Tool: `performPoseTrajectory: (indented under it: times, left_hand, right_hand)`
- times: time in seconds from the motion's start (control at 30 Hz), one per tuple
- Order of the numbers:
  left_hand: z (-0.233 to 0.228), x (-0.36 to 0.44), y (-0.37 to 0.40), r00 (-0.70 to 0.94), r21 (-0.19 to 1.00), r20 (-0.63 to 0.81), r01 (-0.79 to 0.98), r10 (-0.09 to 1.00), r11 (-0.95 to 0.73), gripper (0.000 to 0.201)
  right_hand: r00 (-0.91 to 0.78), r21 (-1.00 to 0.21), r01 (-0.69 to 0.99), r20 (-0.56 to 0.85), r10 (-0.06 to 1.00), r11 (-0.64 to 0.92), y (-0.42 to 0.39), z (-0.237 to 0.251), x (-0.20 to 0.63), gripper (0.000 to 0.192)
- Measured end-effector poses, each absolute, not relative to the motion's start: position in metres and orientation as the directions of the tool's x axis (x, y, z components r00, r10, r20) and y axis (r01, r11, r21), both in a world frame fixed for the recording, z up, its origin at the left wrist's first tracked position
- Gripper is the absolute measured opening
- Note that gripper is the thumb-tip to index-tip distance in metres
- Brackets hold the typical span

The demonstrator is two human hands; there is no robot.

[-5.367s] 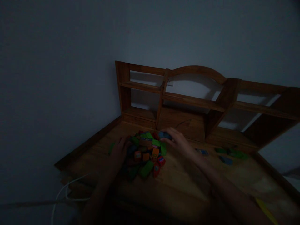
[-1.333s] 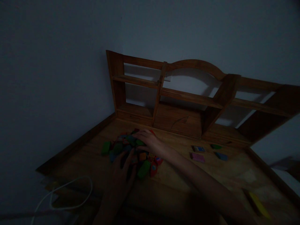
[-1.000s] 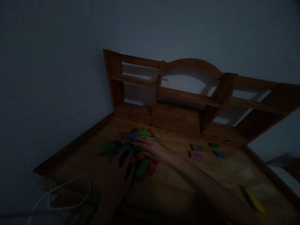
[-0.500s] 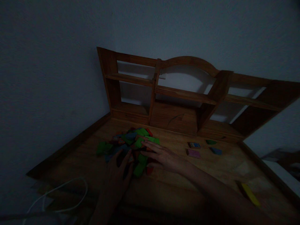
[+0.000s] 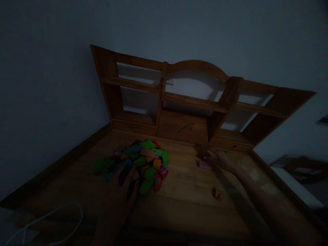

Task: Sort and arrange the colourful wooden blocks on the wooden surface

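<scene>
Head view shows you a dim room: a wooden desk (image 5: 184, 191) fills the lower frame, its hutch shelf (image 5: 189, 102) standing against a plain grey wall (image 5: 51, 68). Your left hand (image 5: 120, 191) lies flat, fingers spread, its grip open on the near edge of the pile of coloured blocks (image 5: 138, 162) at lower centre. Your right hand (image 5: 212, 157) is blurred at centre right beside a pink block (image 5: 203, 164); its grip you cannot tell. A white cable (image 5: 51, 218) curls at lower left.
</scene>
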State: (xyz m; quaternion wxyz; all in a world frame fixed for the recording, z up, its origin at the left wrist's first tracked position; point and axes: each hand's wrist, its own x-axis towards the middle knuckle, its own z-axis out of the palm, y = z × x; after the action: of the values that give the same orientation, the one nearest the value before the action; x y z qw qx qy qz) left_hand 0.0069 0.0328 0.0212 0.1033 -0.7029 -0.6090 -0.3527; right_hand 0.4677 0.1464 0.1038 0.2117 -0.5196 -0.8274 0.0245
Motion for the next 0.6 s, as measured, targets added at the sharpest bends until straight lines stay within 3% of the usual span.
performPoseTrajectory:
  times: [0.13, 0.23, 0.4, 0.6]
  left_hand:
    - [0.021, 0.007, 0.033, 0.002, 0.281, 0.607, 0.935, 0.795, -0.216, 0.046]
    - [0.02, 0.006, 0.034, 0.014, 0.276, 0.612, 0.933, 0.791, -0.23, 0.047]
    - [0.02, 0.006, 0.033, 0.015, 0.276, 0.613, 0.933, 0.79, -0.231, 0.05]
    - [0.019, 0.007, 0.034, 0.018, 0.275, 0.62, 0.931, 0.785, -0.238, 0.048]
  right_hand:
    - [-0.364, -0.32, 0.847, 0.235, 0.901, 0.425, 0.149, 0.075, 0.496, 0.041]
    - [-0.342, -0.322, 0.849, 0.271, 0.9, 0.42, 0.146, 0.068, 0.494, 0.039]
    - [-0.203, -0.332, 0.886, 0.35, 0.915, 0.323, 0.137, 0.082, 0.507, 0.029]
    - [-0.094, -0.307, 0.929, 0.344, 0.934, 0.207, 0.118, 0.103, 0.561, 0.029]
